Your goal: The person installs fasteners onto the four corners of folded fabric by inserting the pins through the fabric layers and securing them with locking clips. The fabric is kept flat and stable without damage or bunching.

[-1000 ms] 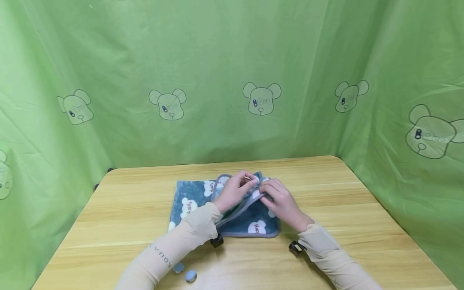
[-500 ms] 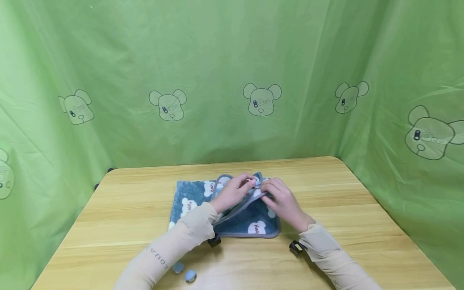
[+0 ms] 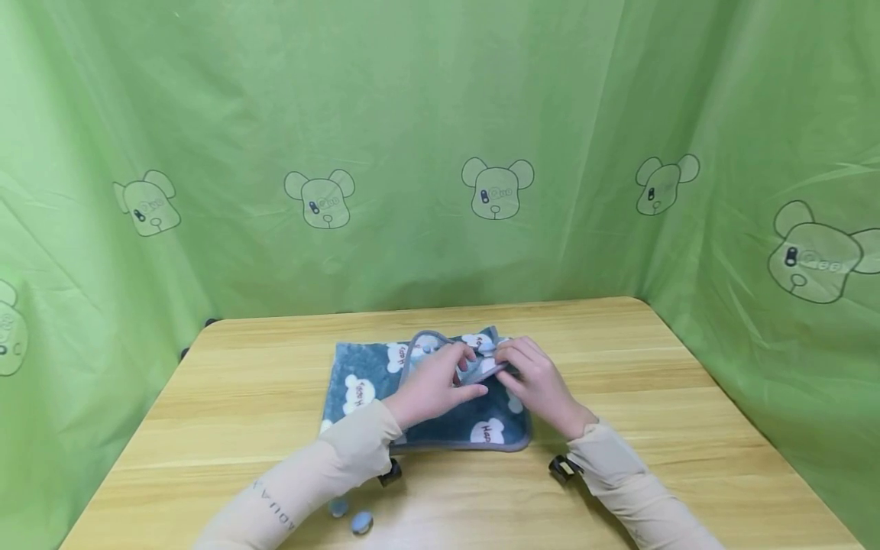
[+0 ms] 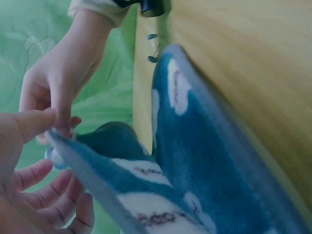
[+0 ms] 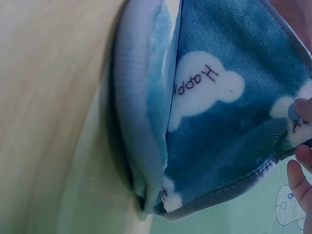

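Note:
A teal plush blanket (image 3: 440,424) with grey binding and white bear shapes lies folded on the table, its upper layer turned up. My right hand (image 3: 539,382) pinches the bound edge near the far right corner. A light blue round knob (image 5: 294,112) shows on the cloth beside fingers in the right wrist view. Over the blanket, my left hand (image 3: 433,386) has its thumb apart from its loosely bent fingers. In the left wrist view, the left fingers (image 4: 53,200) are close to another view of a light blue knob (image 4: 58,158) at the blanket's edge.
Two blue mushroom-shaped knobs, one of them the nearer knob (image 3: 361,522), lie on the wooden table (image 3: 241,367) near its front, beside the left sleeve. Green curtains (image 3: 412,252) with bear outlines stand behind the table and at both sides.
My left hand has drawn back left and toward me from the blanket's corner, its thumb and fingers spreading apart. The right hand stays at the edge, almost unmoved.

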A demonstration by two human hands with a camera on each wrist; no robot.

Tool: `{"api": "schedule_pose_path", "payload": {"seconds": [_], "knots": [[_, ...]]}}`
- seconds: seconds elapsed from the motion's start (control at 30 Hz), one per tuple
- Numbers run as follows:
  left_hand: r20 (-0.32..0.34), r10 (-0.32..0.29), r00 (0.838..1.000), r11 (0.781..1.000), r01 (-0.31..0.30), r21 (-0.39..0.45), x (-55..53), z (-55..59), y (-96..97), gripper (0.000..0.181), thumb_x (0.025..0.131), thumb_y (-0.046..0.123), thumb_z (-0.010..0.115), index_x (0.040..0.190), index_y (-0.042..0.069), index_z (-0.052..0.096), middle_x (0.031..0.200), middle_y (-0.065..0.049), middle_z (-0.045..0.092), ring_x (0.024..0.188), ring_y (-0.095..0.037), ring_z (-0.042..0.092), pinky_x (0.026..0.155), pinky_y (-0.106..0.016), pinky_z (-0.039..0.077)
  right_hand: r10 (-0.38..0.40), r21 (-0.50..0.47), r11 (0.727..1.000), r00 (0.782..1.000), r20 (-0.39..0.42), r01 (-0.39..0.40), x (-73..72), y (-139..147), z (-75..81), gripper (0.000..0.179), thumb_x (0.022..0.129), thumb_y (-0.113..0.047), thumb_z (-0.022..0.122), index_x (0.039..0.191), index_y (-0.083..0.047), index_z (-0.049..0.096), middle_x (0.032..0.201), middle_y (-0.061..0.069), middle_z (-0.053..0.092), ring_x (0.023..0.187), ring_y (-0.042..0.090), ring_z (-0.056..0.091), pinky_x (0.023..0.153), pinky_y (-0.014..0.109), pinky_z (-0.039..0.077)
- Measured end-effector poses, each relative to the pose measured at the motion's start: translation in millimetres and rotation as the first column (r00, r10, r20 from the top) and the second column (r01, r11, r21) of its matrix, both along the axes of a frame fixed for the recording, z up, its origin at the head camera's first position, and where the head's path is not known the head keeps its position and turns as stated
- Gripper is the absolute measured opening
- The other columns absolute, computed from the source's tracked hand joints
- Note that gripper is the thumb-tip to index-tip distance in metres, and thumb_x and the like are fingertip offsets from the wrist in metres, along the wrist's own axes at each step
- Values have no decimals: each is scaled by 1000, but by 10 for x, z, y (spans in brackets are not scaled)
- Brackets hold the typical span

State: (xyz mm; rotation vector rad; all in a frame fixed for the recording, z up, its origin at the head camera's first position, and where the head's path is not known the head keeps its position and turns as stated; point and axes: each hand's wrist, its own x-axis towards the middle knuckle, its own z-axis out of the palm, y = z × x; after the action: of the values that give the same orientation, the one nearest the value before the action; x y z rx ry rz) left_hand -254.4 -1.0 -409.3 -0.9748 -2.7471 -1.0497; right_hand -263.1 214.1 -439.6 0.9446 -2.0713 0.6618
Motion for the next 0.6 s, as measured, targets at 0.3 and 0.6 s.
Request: {"api": "schedule_pose_path", "payload": {"seconds": [0.3,0.6], "knots": [[-136,-4,991,998,-4,-64,21,-22,59,18,95,26,64,109,17,59,95,-1,64,77,-10,57,67,-21,47,1,16,1000,1000,-26,0,-9,5,17,19,72,2,75,86,-6,65,96,6,68,90,19,60,84,24,50],[-128,-5,992,1000,2,-21,-2,1,46,12,98,26,58,104,18,65,86,4,67,67,-3,53,60,-17,43,1,16,1000,999,34,-2,-14,12,16,19,75,-2,76,91,-8,67,98,7,68,95,20,59,89,25,49]]}}
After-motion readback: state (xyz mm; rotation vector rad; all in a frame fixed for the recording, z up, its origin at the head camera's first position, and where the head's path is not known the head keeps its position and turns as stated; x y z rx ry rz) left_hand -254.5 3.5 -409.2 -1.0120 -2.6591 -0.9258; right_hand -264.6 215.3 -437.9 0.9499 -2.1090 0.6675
